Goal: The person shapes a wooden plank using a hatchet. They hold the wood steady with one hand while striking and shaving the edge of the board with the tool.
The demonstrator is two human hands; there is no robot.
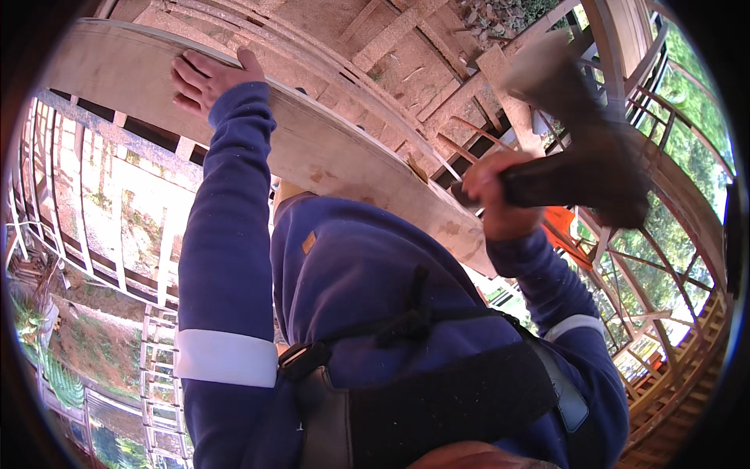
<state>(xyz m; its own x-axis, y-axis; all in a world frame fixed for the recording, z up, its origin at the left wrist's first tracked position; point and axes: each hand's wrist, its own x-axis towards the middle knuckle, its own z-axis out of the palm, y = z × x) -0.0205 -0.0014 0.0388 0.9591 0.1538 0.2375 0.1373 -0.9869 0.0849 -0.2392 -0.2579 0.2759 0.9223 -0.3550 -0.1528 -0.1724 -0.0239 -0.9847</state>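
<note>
A long pale wooden board (320,156) runs across in front of my body, from the upper left down toward the right. My left hand (207,78) lies on its face near the left end, fingers spread and thumb apart. To the right of the board, my right hand (500,191) is closed around the handle of a dark hatchet (601,148). The hatchet is raised and smeared by motion. Its flared, lighter blade points toward the top of the view, and the thick dark end of its head points down and right.
Timber framing (406,35) and brownish panels lie beyond the board. At left, pale wooden slats (117,187) stand over the ground far below. A curved wooden beam (691,211) and lattice are at right, with an orange thing (566,234) behind my right wrist.
</note>
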